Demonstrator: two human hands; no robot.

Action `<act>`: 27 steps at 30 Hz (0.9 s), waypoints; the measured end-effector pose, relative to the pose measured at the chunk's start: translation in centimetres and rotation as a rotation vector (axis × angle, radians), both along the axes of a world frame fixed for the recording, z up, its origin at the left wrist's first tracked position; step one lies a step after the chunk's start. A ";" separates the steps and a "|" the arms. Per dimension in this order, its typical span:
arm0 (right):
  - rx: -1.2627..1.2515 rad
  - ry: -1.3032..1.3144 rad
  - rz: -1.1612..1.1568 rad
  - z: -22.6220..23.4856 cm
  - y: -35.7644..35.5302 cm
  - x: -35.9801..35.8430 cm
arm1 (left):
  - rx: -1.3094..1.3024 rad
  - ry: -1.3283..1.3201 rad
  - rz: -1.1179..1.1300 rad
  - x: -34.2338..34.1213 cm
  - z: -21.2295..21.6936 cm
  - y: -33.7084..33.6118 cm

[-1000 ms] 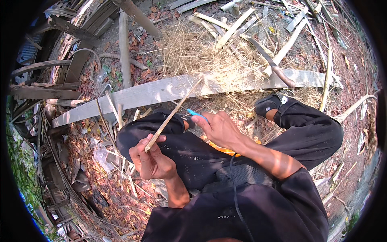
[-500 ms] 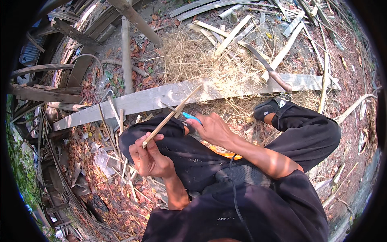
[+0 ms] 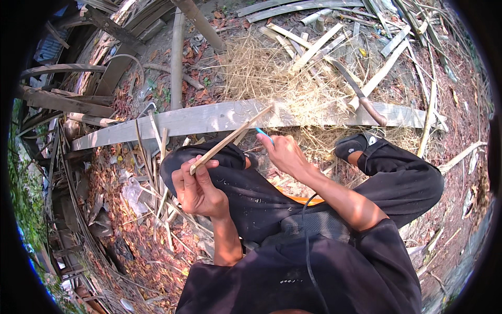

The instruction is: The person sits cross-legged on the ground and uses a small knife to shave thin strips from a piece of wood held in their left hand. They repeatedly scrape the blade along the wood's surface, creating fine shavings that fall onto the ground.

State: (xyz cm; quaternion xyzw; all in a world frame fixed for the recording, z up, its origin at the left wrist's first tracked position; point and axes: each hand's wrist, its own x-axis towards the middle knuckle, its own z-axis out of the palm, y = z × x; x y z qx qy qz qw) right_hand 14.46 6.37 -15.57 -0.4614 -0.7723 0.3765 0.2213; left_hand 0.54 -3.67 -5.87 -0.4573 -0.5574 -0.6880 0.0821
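Observation:
My left hand (image 3: 200, 188) is closed on the near end of a slim bamboo strip (image 3: 230, 137), pinched between thumb and fingers. The strip slants up and to the right, its far end over the plank. Closed round a blue-handled knife (image 3: 265, 135), my right hand (image 3: 287, 156) is just right of the strip. Only part of the blue handle shows; the blade can hardly be made out now. Both hands are above my crossed legs in black trousers (image 3: 235, 204).
A long grey plank (image 3: 209, 119) lies across the ground ahead, pale shavings (image 3: 261, 70) heaped behind it. A large wooden-handled blade (image 3: 361, 94) rests on its right part. Split bamboo pieces (image 3: 316, 48) lie farther back; thin strips (image 3: 166, 209) lie by my left knee.
The blue-handled knife in my right hand has moved right and slightly up, along the strip, and turned so its blade hardly shows. My left hand keeps its hold. The whole view has shifted slightly.

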 end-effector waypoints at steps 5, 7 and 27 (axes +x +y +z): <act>0.053 -0.027 0.016 0.3 0.4 1.0 | 0.025 0.038 -0.036 -0.6 -0.9 -0.4; -0.110 0.142 0.074 4.5 -1.3 0.4 | -0.017 0.050 -0.045 -0.3 -1.0 -0.6; -0.116 0.071 0.081 5.6 -1.1 -0.8 | -0.071 0.030 -0.013 -0.2 0.4 -0.2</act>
